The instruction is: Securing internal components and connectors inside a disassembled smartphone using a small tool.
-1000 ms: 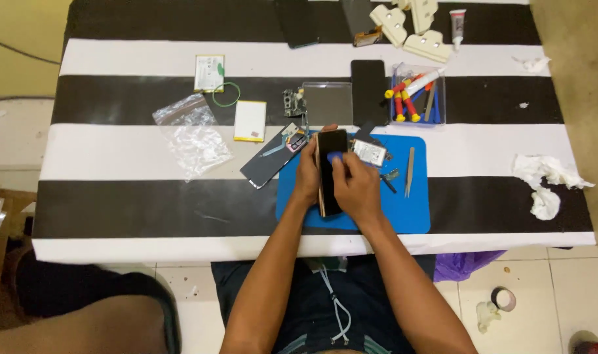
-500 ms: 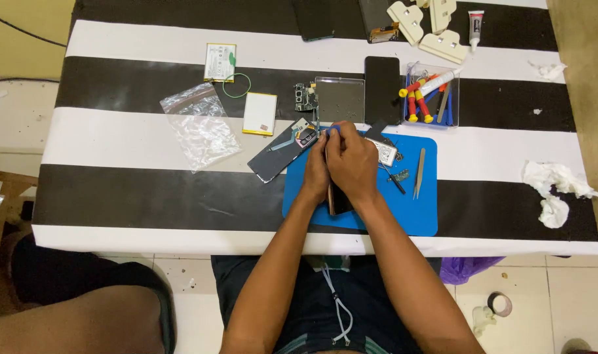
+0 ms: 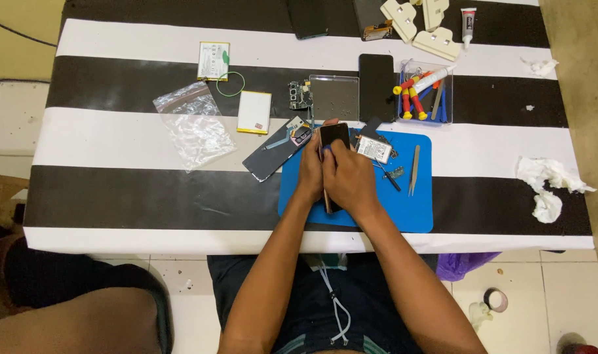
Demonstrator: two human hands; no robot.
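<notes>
— Where was the phone at that moment?

— I had the black phone [image 3: 331, 141] over the blue mat [image 3: 417, 210], near the table's front edge. My left hand [image 3: 310, 172] gripped its left long edge, fingers curled around the side. My right hand [image 3: 348, 178] lay over the lower part of it, thumb and fingers pressed onto the face, so both hands were closed on it and close together.

— How did it handle?

— I judged it light, stiff and thin, but slippery on the glass and easy to crack if bent. The edges seemed the safest place to take hold, not the middle of the face.

— What lay around you?

— A grey back cover [image 3: 272, 152] sat just left of the mat, with a small labelled part [image 3: 374, 149] and loose bits to the right of my hands. Metal tweezers [image 3: 413, 169] lay further right on the mat. A clear tray of red and yellow screwdrivers [image 3: 418, 92] stood behind, beside a dark panel [image 3: 377, 86]. A plastic bag [image 3: 194, 128] and crumpled tissue [image 3: 548, 187] were well apart, on opposite sides.
</notes>
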